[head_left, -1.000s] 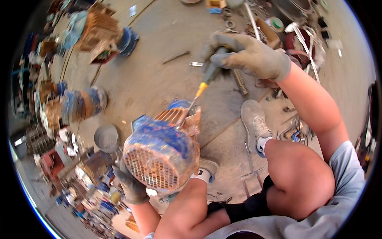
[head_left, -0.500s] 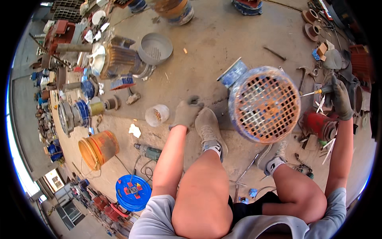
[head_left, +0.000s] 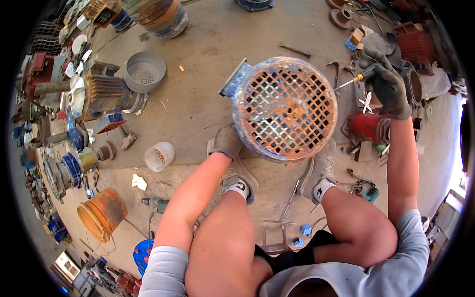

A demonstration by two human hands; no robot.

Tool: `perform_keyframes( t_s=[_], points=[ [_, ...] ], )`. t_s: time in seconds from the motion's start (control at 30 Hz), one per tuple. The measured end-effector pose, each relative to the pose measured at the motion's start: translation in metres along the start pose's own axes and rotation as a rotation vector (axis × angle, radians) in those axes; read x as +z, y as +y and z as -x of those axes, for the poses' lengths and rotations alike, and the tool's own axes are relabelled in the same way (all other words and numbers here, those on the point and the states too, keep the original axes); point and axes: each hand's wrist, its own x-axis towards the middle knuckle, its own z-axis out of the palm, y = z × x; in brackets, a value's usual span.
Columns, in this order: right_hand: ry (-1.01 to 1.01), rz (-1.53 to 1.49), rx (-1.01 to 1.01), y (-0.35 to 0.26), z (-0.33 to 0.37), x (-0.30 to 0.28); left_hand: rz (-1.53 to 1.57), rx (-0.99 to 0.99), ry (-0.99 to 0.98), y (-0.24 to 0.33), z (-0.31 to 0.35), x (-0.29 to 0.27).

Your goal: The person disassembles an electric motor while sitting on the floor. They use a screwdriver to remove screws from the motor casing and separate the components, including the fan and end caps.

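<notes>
An electric motor [head_left: 287,109] with a rusty grid fan cover and chipped blue paint stands between my feet. A blue box [head_left: 233,81] juts from its left side. My gloved left hand [head_left: 225,142] is at the motor's lower left side, its fingers hidden by the glove's back and the motor. In my gloved right hand [head_left: 390,88] is a screwdriver [head_left: 357,78] with a yellow-and-dark handle. The hand is closed round the handle, some fingers lifted. The screwdriver's tip meets the right edge of the fan cover's rim.
Left of me are a round grey cover [head_left: 144,72], a cup of small brass-coloured parts [head_left: 160,156], an orange bucket [head_left: 102,214] and a power drill [head_left: 155,204]. A hammer [head_left: 338,69] and a red motor [head_left: 368,127] lie at the right. A T-handled wrench [head_left: 289,202] rests between my feet.
My left hand has moved from beside my shoe to the motor's lower left side. My right hand still holds the screwdriver at the rim. The whole view has shifted.
</notes>
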Motion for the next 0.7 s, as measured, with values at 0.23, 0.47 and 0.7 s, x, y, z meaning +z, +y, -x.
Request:
perform_keyframes(
  t_s=[0.23,0.47,0.7],
  points=[
    [-0.101,0.199,0.101,-0.015,0.009,-0.018,-0.337,0.062,-0.100,0.053,0.034,-0.051],
    [-0.217,0.523,0.298,-0.055,0.008,-0.022,-0.612,-0.101,-0.235,0.011,0.071,-0.072],
    [-0.249,0.283,0.131,-0.038,0.024,-0.044,1.119,-0.526,0.182,0.013,0.099,-0.082]
  ],
)
